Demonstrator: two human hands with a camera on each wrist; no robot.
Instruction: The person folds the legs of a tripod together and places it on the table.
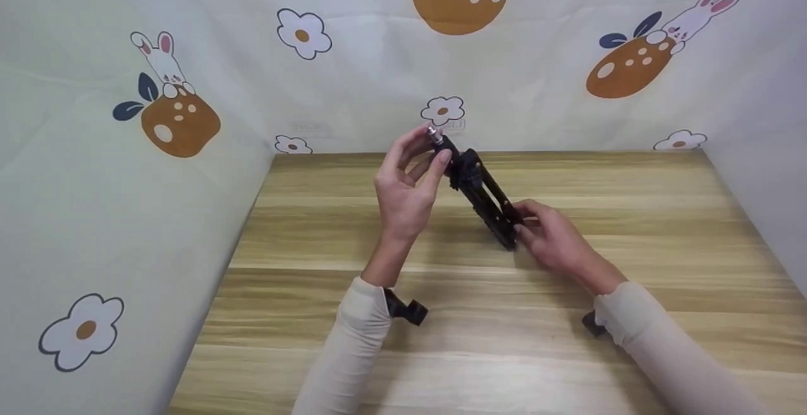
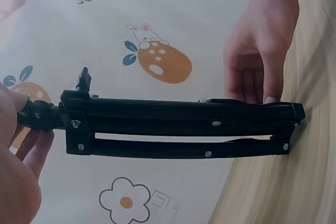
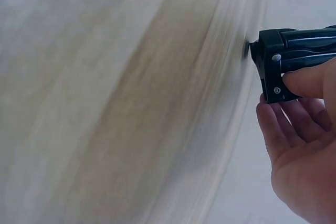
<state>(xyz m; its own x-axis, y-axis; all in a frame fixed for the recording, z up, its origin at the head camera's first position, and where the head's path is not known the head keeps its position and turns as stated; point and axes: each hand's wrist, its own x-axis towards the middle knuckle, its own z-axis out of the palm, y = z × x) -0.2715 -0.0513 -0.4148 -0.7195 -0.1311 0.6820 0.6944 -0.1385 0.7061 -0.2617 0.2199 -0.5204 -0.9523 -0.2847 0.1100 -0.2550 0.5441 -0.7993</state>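
A black folded tripod stand is held slanting over the table, its silver tip up and to the left. My left hand grips the upper end just below that tip, between thumb and fingers. At the lower end, my right hand pinches the folded legs. The left wrist view shows the legs lying side by side along the stand, with a knob sticking out near the collar. In the right wrist view, the foot end sits close to the tabletop; whether it touches cannot be told.
The wood-grain table lies under both hands. Pale printed cloth stands behind it and on both sides. Black camera mounts are strapped at the left wrist and right wrist.
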